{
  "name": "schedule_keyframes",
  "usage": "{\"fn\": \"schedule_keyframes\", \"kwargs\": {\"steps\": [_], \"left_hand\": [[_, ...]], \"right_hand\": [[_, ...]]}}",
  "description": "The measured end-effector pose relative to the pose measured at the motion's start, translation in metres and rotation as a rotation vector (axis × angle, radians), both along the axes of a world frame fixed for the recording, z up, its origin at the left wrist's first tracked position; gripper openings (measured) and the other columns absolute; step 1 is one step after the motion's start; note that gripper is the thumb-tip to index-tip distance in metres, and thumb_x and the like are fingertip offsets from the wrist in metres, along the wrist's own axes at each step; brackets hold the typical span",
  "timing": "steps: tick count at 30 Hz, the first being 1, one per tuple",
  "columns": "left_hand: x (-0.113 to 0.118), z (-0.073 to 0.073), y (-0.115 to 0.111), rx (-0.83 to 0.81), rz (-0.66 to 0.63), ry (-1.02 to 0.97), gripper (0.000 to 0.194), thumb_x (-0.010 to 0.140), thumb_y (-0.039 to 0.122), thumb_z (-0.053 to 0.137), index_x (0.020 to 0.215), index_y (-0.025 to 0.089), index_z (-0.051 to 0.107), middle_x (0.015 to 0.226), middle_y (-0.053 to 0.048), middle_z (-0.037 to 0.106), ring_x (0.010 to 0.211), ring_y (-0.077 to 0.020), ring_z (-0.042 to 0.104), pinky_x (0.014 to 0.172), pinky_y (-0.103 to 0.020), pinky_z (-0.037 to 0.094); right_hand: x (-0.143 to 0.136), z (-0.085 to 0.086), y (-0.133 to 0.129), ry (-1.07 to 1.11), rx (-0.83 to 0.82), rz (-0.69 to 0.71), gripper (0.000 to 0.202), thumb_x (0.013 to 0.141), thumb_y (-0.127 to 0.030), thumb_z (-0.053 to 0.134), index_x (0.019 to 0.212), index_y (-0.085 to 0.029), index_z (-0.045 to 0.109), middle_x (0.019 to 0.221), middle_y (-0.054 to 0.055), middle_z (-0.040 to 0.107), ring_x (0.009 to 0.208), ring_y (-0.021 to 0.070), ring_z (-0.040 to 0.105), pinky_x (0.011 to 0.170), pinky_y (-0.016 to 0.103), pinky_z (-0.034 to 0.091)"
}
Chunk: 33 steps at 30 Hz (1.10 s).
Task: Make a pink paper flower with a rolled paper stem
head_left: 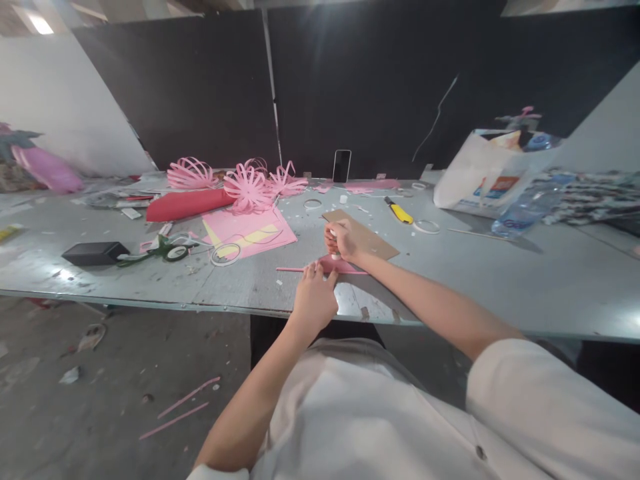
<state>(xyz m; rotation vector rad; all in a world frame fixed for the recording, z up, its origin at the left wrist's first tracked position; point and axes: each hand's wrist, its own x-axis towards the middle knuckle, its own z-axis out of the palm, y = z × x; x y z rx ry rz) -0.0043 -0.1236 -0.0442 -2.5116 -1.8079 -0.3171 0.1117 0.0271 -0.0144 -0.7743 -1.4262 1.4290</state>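
My left hand [315, 300] lies with stretched fingers on a pink paper piece [336, 265] near the table's front edge, pressing it down. A thin pink strip [287, 269] sticks out to the left from under those fingers. Closed in a fist, my right hand [341, 240] grips a small white glue stick [335, 256], its lower end against the pink paper. Most of the glue stick is hidden by the fingers. Just behind and to the right is a brown cardboard sheet [373, 239], partly covered by my right hand and wrist.
Pink paper-strip balls [249, 187], a red roll [187, 204], pink sheets [280, 230], green-handled scissors [173, 248] and a black box [95, 253] lie left. Behind stands a phone [342, 165]. A yellow cutter [400, 211], plastic bottle [530, 207] and white bag [470, 173] are right.
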Motion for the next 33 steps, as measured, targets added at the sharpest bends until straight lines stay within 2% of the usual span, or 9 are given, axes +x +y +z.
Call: {"fn": "schedule_keyframes", "kwargs": {"steps": [7, 13, 17, 23, 29, 33], "left_hand": [[-0.0019, -0.0046, 0.0016, 0.018, -0.020, -0.002, 0.060, 0.101, 0.014, 0.050, 0.161, 0.012, 0.055, 0.166, -0.025, 0.051, 0.159, -0.0392, 0.043, 0.129, -0.053, 0.036], [-0.0036, -0.0101, 0.0048, 0.056, -0.047, -0.014, 0.062, 0.098, 0.014, 0.051, 0.160, 0.009, 0.056, 0.164, -0.025, 0.053, 0.155, -0.0389, 0.046, 0.126, -0.055, 0.037], [-0.0030, -0.0089, 0.0058, 0.054, -0.051, -0.018, 0.062, 0.098, 0.014, 0.050, 0.159, 0.009, 0.057, 0.163, -0.024, 0.055, 0.155, -0.0384, 0.046, 0.128, -0.053, 0.036], [-0.0025, -0.0064, 0.0040, 0.031, -0.037, 0.013, 0.062, 0.100, 0.014, 0.049, 0.162, 0.008, 0.055, 0.163, -0.028, 0.053, 0.157, -0.0394, 0.045, 0.128, -0.054, 0.037], [-0.0031, -0.0064, 0.0037, 0.072, -0.045, -0.007, 0.060, 0.099, 0.013, 0.050, 0.158, 0.010, 0.059, 0.163, -0.024, 0.055, 0.153, -0.0392, 0.049, 0.126, -0.053, 0.040], [-0.0035, -0.0067, 0.0038, 0.053, -0.037, 0.010, 0.061, 0.100, 0.015, 0.049, 0.160, 0.009, 0.057, 0.163, -0.026, 0.054, 0.156, -0.0392, 0.046, 0.126, -0.054, 0.040]], "right_hand": [[-0.0062, -0.0027, 0.0020, 0.027, 0.014, -0.006, 0.043, 0.085, -0.041, 0.064, 0.061, -0.027, 0.031, 0.049, -0.008, 0.026, 0.043, 0.0088, 0.020, 0.040, 0.023, 0.021], [-0.0044, -0.0003, -0.0013, 0.007, -0.003, 0.019, 0.043, 0.084, -0.039, 0.065, 0.059, -0.026, 0.032, 0.050, -0.008, 0.026, 0.043, 0.0083, 0.017, 0.040, 0.023, 0.018], [-0.0072, -0.0014, -0.0053, 0.003, -0.007, 0.039, 0.043, 0.086, -0.039, 0.064, 0.060, -0.026, 0.033, 0.051, -0.007, 0.026, 0.045, 0.0092, 0.018, 0.041, 0.023, 0.020], [-0.0039, -0.0004, 0.0005, 0.009, -0.007, 0.017, 0.043, 0.086, -0.038, 0.062, 0.058, -0.026, 0.032, 0.050, -0.008, 0.024, 0.044, 0.0089, 0.017, 0.041, 0.024, 0.018], [-0.0084, -0.0060, -0.0004, 0.009, -0.003, 0.056, 0.045, 0.088, -0.043, 0.063, 0.061, -0.026, 0.032, 0.051, -0.007, 0.026, 0.045, 0.0096, 0.019, 0.041, 0.024, 0.021], [-0.0066, -0.0027, 0.0043, 0.016, -0.003, 0.033, 0.046, 0.087, -0.043, 0.063, 0.060, -0.026, 0.030, 0.050, -0.008, 0.025, 0.044, 0.0091, 0.018, 0.041, 0.024, 0.019]]}}
